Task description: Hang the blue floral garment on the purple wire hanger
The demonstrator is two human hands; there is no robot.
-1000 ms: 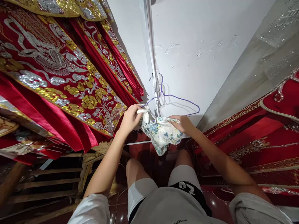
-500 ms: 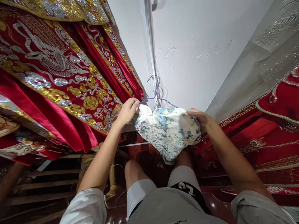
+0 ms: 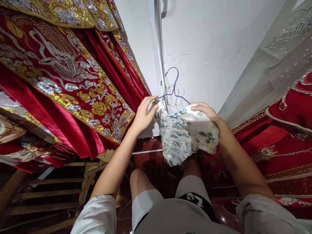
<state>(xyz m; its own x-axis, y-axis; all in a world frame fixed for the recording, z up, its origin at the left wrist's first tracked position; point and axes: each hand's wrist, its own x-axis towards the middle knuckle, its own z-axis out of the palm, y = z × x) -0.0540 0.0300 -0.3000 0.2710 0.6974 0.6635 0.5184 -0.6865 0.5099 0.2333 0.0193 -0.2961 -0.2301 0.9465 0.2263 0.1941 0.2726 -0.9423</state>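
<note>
A white floral garment [image 3: 179, 136] with blue, green and yellow print and a crinkled, gathered panel hangs on a purple wire hanger [image 3: 174, 89]. My left hand [image 3: 146, 113] pinches the garment's left shoulder at the hanger's left arm, thumb and fingers closed over the cloth. At the opposite shoulder, my right hand [image 3: 206, 112] grips the cloth near the hanger's right end, with most of its fingers behind the fabric. The hanger's hook stands up above the garment, in front of the white wall. Both hanger ends are covered by cloth and hands.
On the left hang red embroidered costumes [image 3: 70, 68] with gold and silver sequins. Red and gold garments [image 3: 280, 146] and a sheer sparkling cloth [image 3: 275, 61] line the right. A wooden slatted chair [image 3: 51, 195] stands low left. A pale vertical strip [image 3: 158, 39] runs along the wall [image 3: 207, 32].
Both hands and the hanger have shifted; the hanger and left hand moved right and up. The hook now shows more fully, and the garment hangs more bunched between my hands, which are closer together.
</note>
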